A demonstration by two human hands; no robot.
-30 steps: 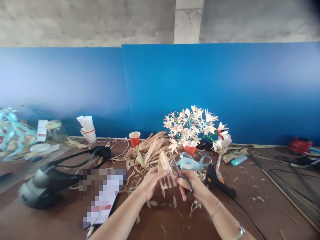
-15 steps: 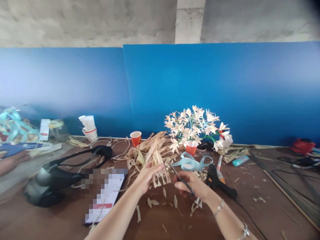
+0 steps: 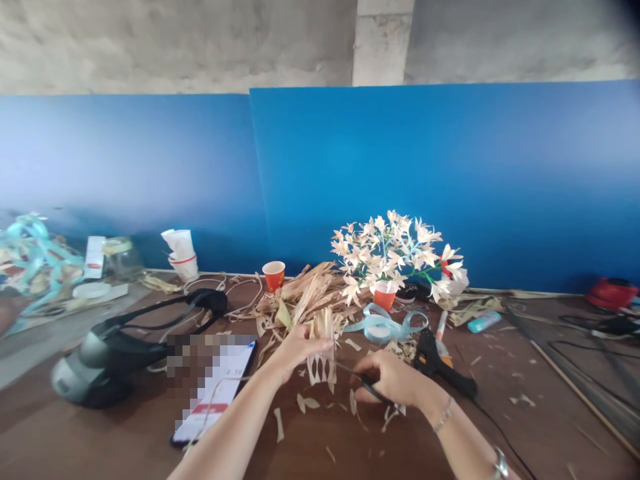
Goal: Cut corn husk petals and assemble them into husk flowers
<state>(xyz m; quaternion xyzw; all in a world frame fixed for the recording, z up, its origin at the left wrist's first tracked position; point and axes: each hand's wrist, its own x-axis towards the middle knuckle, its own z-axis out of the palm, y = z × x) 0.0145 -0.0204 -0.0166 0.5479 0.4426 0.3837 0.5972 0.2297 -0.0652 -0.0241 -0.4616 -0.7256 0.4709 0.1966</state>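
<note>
My left hand (image 3: 296, 350) is closed on a pale dried corn husk (image 3: 323, 373), whose lower edge is cut into several pointed strips. In my right hand (image 3: 393, 379) is a pair of dark-handled scissors (image 3: 369, 388), the blades pointing left and reaching the husk. Whether the blades are parted I cannot tell. Small husk cuttings (image 3: 307, 403) lie on the brown table below both hands. Behind my left hand is a heap of dried husks (image 3: 313, 290). Beyond my right hand, cream husk flowers (image 3: 390, 257) on green stems stand in a red paper cup (image 3: 384, 297).
Right of my hand lie a black glue gun (image 3: 440, 367) with its cord and light blue ribbon (image 3: 380, 327). On the left are a phone (image 3: 217, 400), a black headset (image 3: 105, 360) and a glass jar (image 3: 120, 259). Another red cup (image 3: 274, 276) stands behind the husks.
The scissors have swung from pointing up and left to lying flatter, with their blades now at the husk. The husk is turned more upright. A person's hand at the far left has drawn back.
</note>
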